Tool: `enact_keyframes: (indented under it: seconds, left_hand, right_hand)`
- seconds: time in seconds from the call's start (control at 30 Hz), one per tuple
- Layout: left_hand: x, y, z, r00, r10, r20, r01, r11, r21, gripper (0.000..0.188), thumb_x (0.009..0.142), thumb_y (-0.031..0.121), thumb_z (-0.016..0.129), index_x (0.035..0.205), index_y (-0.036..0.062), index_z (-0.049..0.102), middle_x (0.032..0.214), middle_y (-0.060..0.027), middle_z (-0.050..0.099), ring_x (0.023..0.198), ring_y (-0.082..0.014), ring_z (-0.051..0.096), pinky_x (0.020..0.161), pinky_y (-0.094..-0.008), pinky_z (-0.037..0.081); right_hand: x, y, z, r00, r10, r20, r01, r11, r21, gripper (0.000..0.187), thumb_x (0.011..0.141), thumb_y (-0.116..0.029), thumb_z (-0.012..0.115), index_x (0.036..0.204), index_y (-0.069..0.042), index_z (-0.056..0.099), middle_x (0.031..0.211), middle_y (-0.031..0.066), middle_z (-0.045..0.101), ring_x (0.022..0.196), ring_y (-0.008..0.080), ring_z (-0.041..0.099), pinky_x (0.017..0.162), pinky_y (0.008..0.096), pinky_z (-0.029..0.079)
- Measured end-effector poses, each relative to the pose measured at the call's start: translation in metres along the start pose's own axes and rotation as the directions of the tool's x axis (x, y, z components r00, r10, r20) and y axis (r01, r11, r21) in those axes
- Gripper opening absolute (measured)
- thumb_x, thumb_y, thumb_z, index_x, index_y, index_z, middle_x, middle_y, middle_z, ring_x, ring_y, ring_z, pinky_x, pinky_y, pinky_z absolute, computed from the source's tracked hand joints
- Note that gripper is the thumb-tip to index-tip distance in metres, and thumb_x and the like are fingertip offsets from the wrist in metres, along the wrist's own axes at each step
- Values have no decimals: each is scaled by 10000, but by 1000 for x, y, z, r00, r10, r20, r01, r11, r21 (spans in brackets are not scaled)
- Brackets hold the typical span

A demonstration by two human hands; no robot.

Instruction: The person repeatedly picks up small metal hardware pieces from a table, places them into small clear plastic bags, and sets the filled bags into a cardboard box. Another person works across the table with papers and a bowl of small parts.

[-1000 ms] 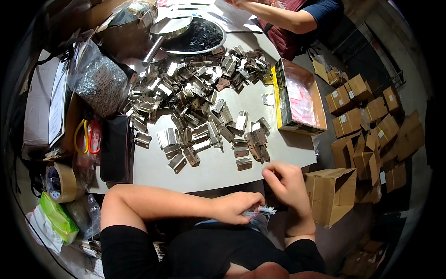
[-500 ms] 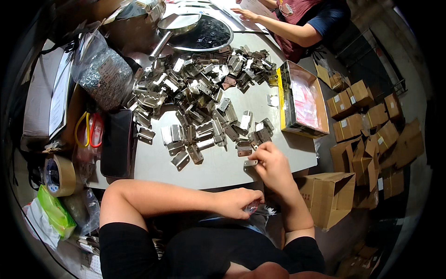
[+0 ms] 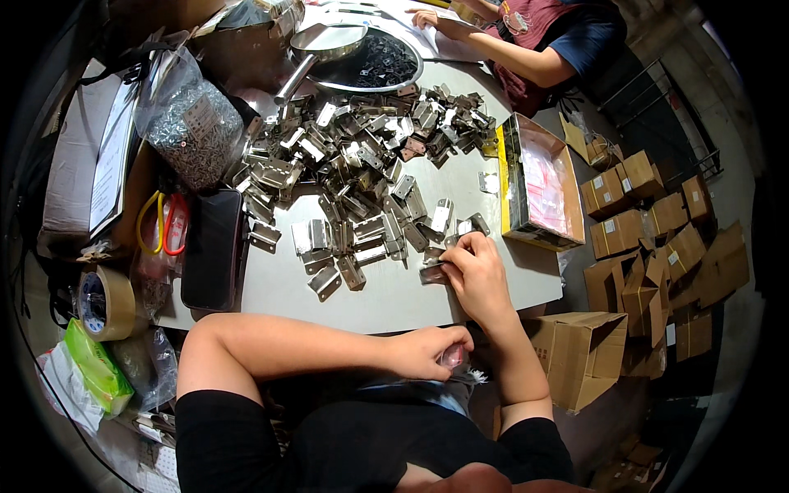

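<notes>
The pale tabletop (image 3: 386, 304) spreads ahead of the right hand's (image 3: 481, 275) fingers, cartons (image 3: 606, 238) beyond them rightward. A bracket heap (image 3: 353, 160) lies ahead-left. That hand has advanced, fingers together at a nearby bracket (image 3: 433, 277), grip unclear; behind, the left hand (image 3: 423, 352) clamps clear plastic (image 3: 451, 357).

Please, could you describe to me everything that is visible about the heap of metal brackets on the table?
The heap of metal brackets looks like silvery, shiny bent plates, many with small round holes; a few look brownish. They lie jumbled at many angles on the pale table, densest toward the far side, near the metal bowl, with looser pieces toward the near edge. The right hand is at a small piece on the near side; whether it grips this is unclear.
</notes>
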State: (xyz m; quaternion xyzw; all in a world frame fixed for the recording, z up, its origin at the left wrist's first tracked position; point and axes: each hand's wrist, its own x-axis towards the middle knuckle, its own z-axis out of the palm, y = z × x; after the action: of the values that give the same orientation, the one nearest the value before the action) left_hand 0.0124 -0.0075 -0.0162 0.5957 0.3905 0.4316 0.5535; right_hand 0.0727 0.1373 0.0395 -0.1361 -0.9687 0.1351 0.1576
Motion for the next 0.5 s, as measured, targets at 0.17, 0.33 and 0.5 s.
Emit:
enact_keyframes:
  seconds: [0.17,0.33,0.5]
  left_hand:
    - [2,-7,3,993,-12,-117,-49,859,-510,501,851,31,640,1282,43,385,1016,-23,508,935,-96,506,824,-248,443]
    - [3,-1,-1,972,-36,-231,-101,825,-555,488,842,70,660,1259,39,408,985,-25,514,901,-98,510,811,-250,450]
    - [4,-5,0,973,42,-229,-125,923,-364,472,829,106,671,1228,42,428,968,-31,531,883,-110,525,787,-266,464]
  right_hand:
    - [-17,7,-16,990,141,2,-135,943,304,91,821,-23,630,909,-11,648,893,148,633,836,323,622,752,378,498]
    - [-47,10,-36,929,301,213,-369,776,511,125,887,-25,561,992,24,606,866,140,659,764,231,649,698,331,509]
    - [-65,25,-36,792,313,525,-607,306,733,118,948,-91,550,1027,-4,546,886,37,608,746,97,572,664,265,482]
